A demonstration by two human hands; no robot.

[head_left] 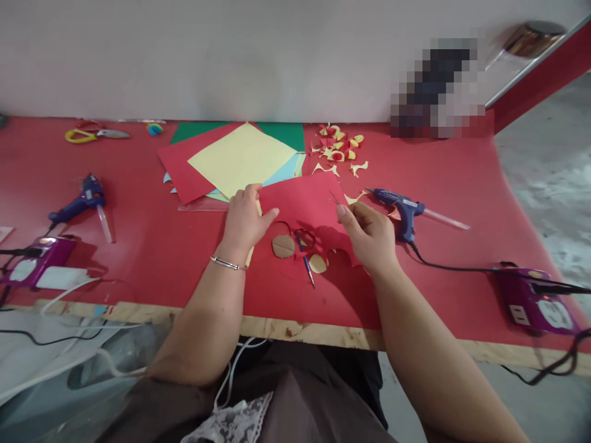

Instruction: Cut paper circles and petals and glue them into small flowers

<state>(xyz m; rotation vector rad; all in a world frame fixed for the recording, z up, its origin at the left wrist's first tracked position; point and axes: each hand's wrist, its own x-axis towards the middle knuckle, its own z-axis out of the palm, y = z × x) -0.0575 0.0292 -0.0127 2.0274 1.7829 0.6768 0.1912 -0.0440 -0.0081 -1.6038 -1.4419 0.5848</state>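
Note:
My left hand (247, 221) grips the left edge of a cut red paper sheet (307, 200), its thumb stretched toward the middle. A pale yellow paper edge shows under that palm. My right hand (369, 234) is closed at the sheet's right side around a thin pointed tool (335, 198); only its slim tip shows, so its kind is unclear. The sheet's near edge has curved cut-outs. Just in front of it lie a brown cardboard disc (283, 247), a blue pen (307, 266) and a yellow paper disc (318, 264).
Behind my hands lies a stack of coloured paper (242, 157), with paper scraps (339, 144) to its right. Glue guns rest at right (404, 212) and left (85, 200), corded near purple power strips (535, 301). Yellow-handled scissors (95, 133) lie far left.

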